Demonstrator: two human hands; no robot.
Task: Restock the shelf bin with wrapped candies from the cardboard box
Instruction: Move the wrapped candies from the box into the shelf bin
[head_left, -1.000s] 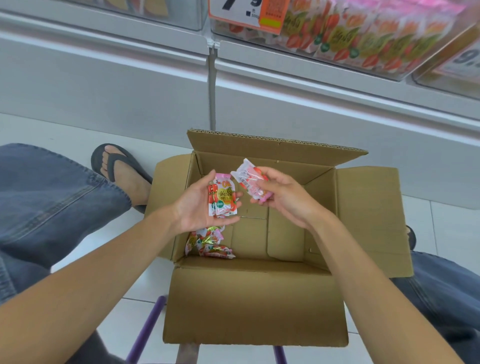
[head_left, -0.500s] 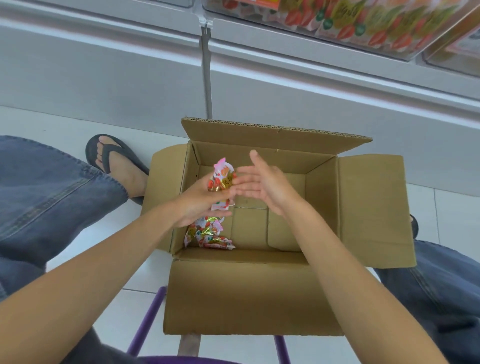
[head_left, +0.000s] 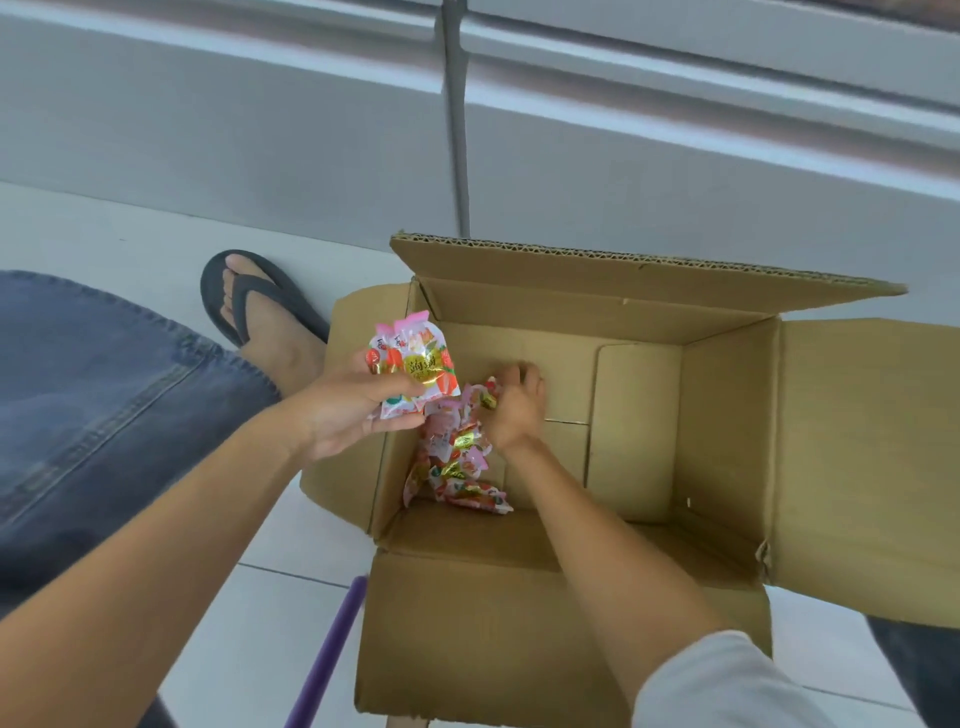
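Observation:
An open cardboard box (head_left: 727, 431) stands on the floor in front of me. My left hand (head_left: 345, 410) holds a small stack of pink and red wrapped candies (head_left: 415, 364) above the box's left wall. A loose pile of the same candies (head_left: 457, 462) lies in the box's near left corner. My right hand (head_left: 514, 405) reaches down into the box, fingers curled round a candy (head_left: 485, 397) at the top of that pile. The shelf bin is out of view.
The grey base of the shelving unit (head_left: 571, 130) runs along the back. My left foot in a dark flip-flop (head_left: 249, 306) rests left of the box, my jeans-clad leg (head_left: 104, 395) beside it. A purple bar (head_left: 332, 654) shows under the box.
My right hand passed its candy to the stack in my left hand, then dropped into the box onto the pile. The camera tilted down, so the shelf bins left the view.

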